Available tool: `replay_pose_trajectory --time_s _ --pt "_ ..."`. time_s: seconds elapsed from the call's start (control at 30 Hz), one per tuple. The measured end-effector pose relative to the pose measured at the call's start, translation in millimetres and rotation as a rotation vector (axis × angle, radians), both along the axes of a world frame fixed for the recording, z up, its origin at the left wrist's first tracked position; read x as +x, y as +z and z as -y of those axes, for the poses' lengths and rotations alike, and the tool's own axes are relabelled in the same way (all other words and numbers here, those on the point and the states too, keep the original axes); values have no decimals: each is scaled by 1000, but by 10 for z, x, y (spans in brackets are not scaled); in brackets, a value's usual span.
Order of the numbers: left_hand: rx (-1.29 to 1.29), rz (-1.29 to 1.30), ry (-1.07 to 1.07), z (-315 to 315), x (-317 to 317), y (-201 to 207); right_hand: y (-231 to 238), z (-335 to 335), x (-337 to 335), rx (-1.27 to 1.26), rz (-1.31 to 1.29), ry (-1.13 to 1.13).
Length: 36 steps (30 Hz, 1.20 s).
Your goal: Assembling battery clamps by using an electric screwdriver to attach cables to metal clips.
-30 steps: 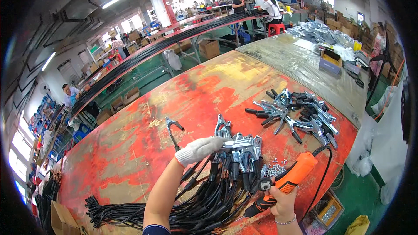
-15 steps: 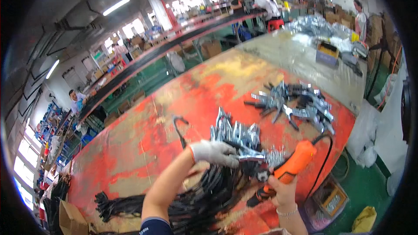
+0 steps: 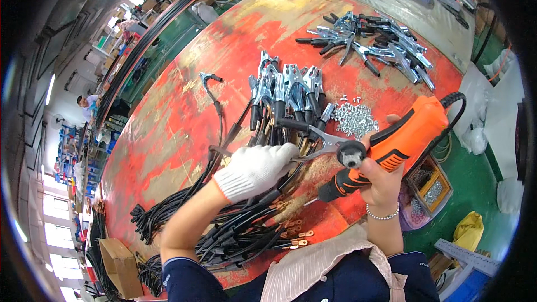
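Left hand (image 3: 257, 170): in a white knitted glove with an orange edge; fingers closed narrowly on one handle of a metal clamp.
Metal clamp (image 3: 329, 141): above the tabletop, between the two hands; head turned to the right, other handle sleeved in black.
Right hand (image 3: 383, 182): bare, beaded bracelet (image 3: 383, 213) at the wrist; wrapped around a power tool.
Power tool (image 3: 411, 128): orange and black, corded, tilted; its round black end is beside the clamp's head, whether touching cannot be told.
Tabletop (image 3: 173, 112): red paint, worn to tan in patches.
Cabled clamps (image 3: 293, 86): bunched upright in the picture, beyond the left hand.
Single clamp (image 3: 210, 78): on a black cable, left of the bunch.
Loose clamps (image 3: 391, 45): heaped at the far right.
Screws (image 3: 355, 120): small silvery pile, near the tool.
Black cables (image 3: 218, 235): bundled under and beside the left forearm, some ending in copper lugs (image 3: 305, 235).
Cardboard box (image 3: 120, 268): open, lower left.
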<state>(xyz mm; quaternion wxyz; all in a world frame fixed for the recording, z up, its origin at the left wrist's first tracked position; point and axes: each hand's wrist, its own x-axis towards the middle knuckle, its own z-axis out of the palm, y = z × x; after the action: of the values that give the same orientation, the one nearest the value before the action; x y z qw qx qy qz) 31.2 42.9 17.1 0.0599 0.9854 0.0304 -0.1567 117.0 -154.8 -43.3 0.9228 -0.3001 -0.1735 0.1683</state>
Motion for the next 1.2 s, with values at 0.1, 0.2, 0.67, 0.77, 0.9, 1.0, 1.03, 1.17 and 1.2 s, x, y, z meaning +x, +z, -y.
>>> replay_pose_trajectory --time_s 0.1,0.2,0.67,0.77,0.9,1.0,1.03,1.17,1.2 --pt "-241 354 220 166 -335 56 53 -14 -74 90 -2 114" --pt "-1296 529 802 488 -562 174 98 -180 -208 30 100 240" --pt "-1659 609 776 480 -754 79 89 -752 -313 -128 115 358" --pt "-1714 506 814 512 -710 146 96 -731 -289 -176 87 373" --pt "-1749 531 777 544 -616 35 109 -710 -169 -219 223 373" --pt "-1763 646 760 624 -663 -8 122 -650 -112 -77 225 549" --pt "-1760 584 754 622 -699 -7 117 -647 -102 -70 244 553" --pt "-1780 552 715 637 -566 38 40 -620 -94 -199 242 442" --pt "-1789 553 714 641 -541 53 40 -617 -103 -231 247 390"
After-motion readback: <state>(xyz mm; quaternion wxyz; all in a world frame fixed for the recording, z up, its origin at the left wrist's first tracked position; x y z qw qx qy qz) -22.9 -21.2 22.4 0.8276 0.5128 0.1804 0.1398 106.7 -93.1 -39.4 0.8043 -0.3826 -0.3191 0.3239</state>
